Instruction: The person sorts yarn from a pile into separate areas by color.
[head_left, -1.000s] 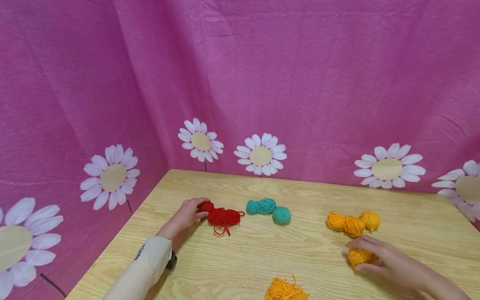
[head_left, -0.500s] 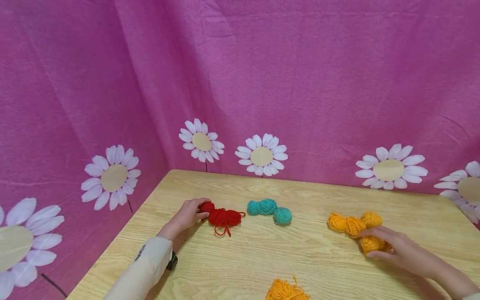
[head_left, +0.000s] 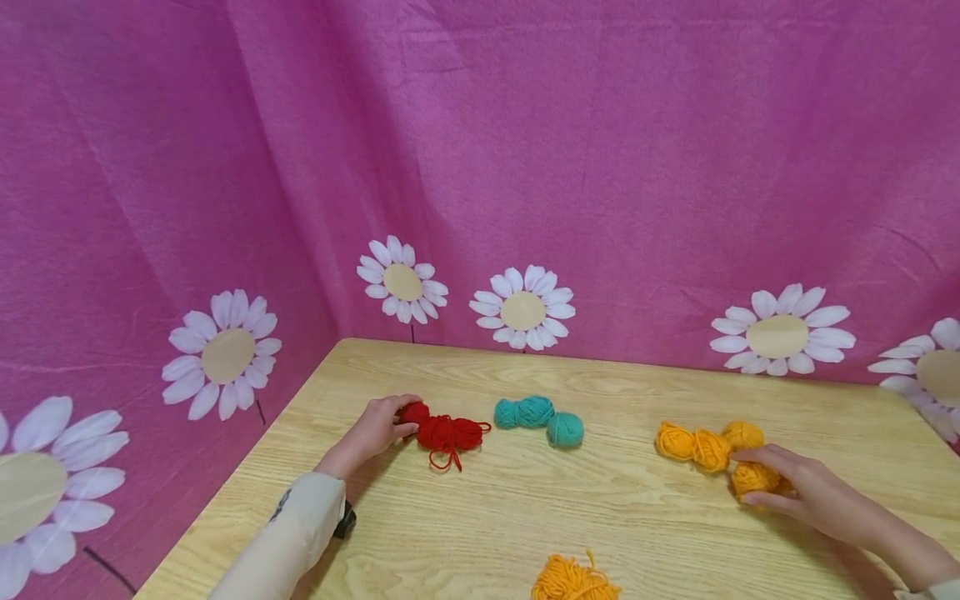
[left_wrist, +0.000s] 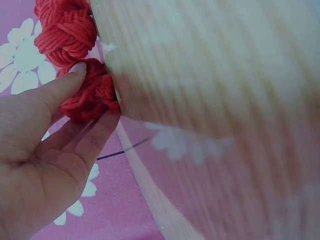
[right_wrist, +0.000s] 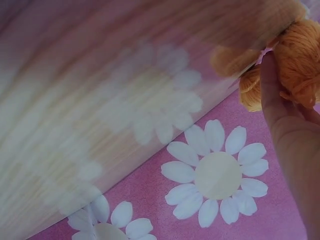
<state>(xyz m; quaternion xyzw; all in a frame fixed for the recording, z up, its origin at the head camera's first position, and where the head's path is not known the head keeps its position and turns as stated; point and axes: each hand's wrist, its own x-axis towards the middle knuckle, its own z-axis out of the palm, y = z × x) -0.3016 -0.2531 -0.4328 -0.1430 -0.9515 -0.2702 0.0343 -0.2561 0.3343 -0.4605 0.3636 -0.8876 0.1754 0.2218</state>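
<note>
At the table's left, my left hand (head_left: 378, 429) grips the end ball of red yarn (head_left: 414, 412), thumb and fingers on either side of it. More red yarn (head_left: 448, 433) with a loose looped strand lies against that ball. On the right side, my right hand (head_left: 810, 492) holds an orange yarn ball (head_left: 753, 481), its fingers curved round it. That ball sits just in front of an orange row (head_left: 710, 450) and a yellower ball (head_left: 742, 435). The right wrist view shows the held orange yarn (right_wrist: 300, 62) beside the fingers.
Between the hands, toward the back, lie teal yarn balls (head_left: 535, 413) in a short row. Another orange yarn bundle (head_left: 573, 579) with a loose end lies at the near edge of view. A pink flowered cloth (head_left: 600, 167) hangs behind the wooden table (head_left: 480, 517).
My right hand has moved the orange yarn ball right and slightly back, up to the other orange and yellow balls. My left hand has stayed on the red yarn.
</note>
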